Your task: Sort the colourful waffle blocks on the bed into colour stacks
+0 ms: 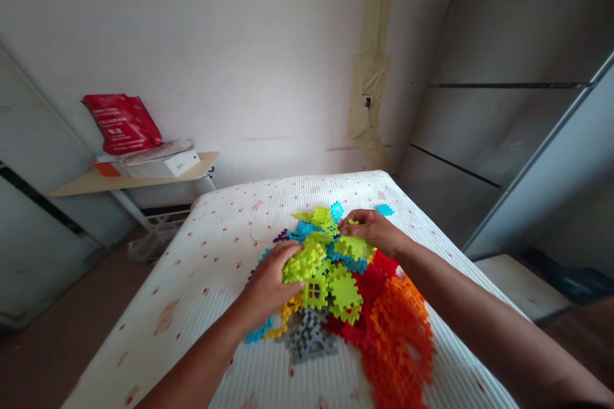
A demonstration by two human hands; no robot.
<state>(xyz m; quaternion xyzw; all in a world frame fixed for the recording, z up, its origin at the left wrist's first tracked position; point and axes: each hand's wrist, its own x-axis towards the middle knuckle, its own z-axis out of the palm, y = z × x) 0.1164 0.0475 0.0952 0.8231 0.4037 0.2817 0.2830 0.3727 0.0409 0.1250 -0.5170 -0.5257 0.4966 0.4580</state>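
Observation:
My left hand is wrapped round a stack of lime-green interlocking plastic tiles, its thumb along the near side. At the far right of the pile my right hand is closed, fingertips pinching a lime-green tile that partly hides beneath them. Under and between both hands lie more green tiles, one with a window-like grid. Blue tiles show behind, yellow ones and grey ones in front. Red tiles and a heap of orange tiles spread to the right.
The pile sits on a bed-like surface with a white ribbed, red-dotted cover. One blue tile lies apart beyond my right hand. At the left, a small table bears a white box and a red bag. A grey cabinet stands right.

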